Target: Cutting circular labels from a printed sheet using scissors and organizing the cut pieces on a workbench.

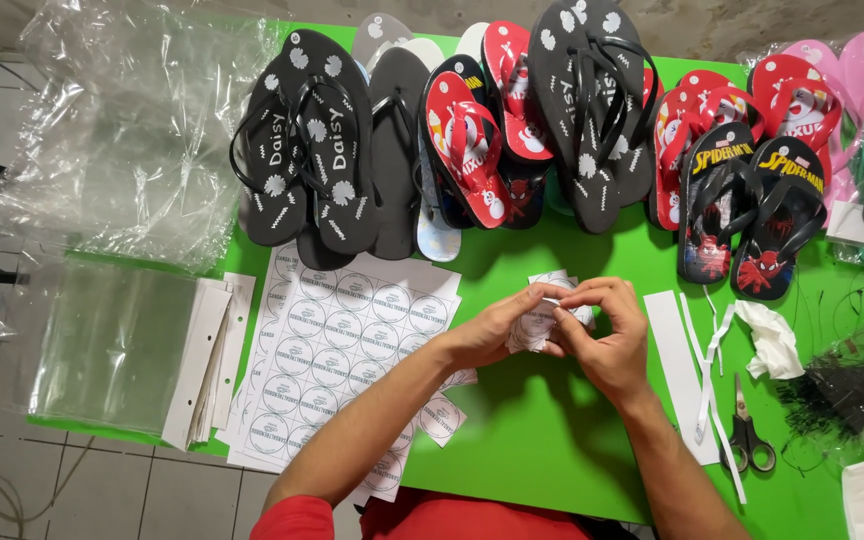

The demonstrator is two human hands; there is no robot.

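Head view: both hands, left [497,325] and right [607,335], pinch a small stack of round white paper stickers [542,318] above the glossy green desk's [542,440] middle; rubber flip-flops [472,150] crowd its far edge.

We log one bright green table [542,440] and what we find lying on it. Far edge: a row of flip-flops, black pairs [312,150] at left, red ones [472,150] in the middle, pink ones [822,60] at right. Left end: clear plastic bags [122,120], a flat stack of clear sleeves [112,345], sheets of round stickers [342,340]. Right end: white paper strips [677,360], scissors [747,425], crumpled white paper [774,340], a heap of thin black ties [847,385].
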